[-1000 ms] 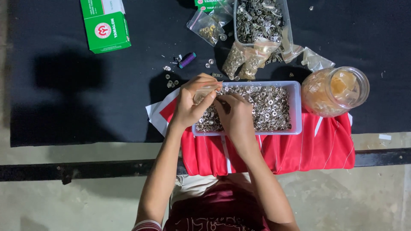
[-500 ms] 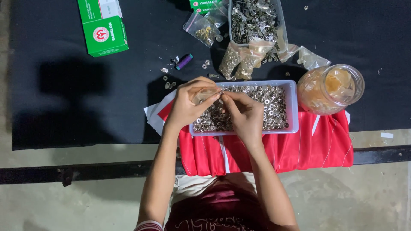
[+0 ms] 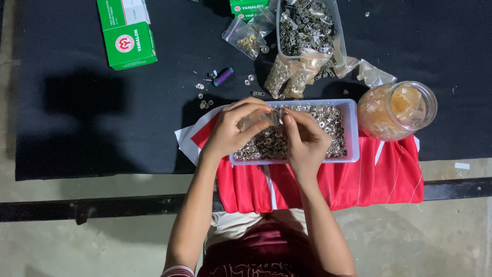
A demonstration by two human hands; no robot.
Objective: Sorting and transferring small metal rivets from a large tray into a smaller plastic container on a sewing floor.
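Over the white plastic tray [image 3: 351, 131], both hands meet with their fingertips drawn together. The left hand [image 3: 233, 131] has its fingers curled and pinched shut around a small clear plastic bag [image 3: 259, 121], which shows as a pale, see-through patch between thumb and forefinger. The right hand [image 3: 305, 141] is also closed to a pinch, thumb and forefinger pressed at the bag's edge just beside the left fingertips; whether it holds a small piece of metal as well is too small to tell. Beneath the hands the tray is filled with small silvery metal rings and eyelets [image 3: 328, 120] lying in a loose heap. The tray rests partly on a red cloth with white stripes [image 3: 369, 179] that hangs over the near edge of the table, and partly on the black table cover [image 3: 77, 128].

Just right of the tray stands a clear jar [image 3: 397, 110] holding yellowish pieces. Beyond the tray lie several small filled plastic bags [image 3: 292, 77] and a larger open bag of metal clips [image 3: 307, 25]. A purple spool [image 3: 223, 76] and a few stray metal pieces lie left of those, and a green and white cardboard box [image 3: 125, 33] sits well apart at the far left.
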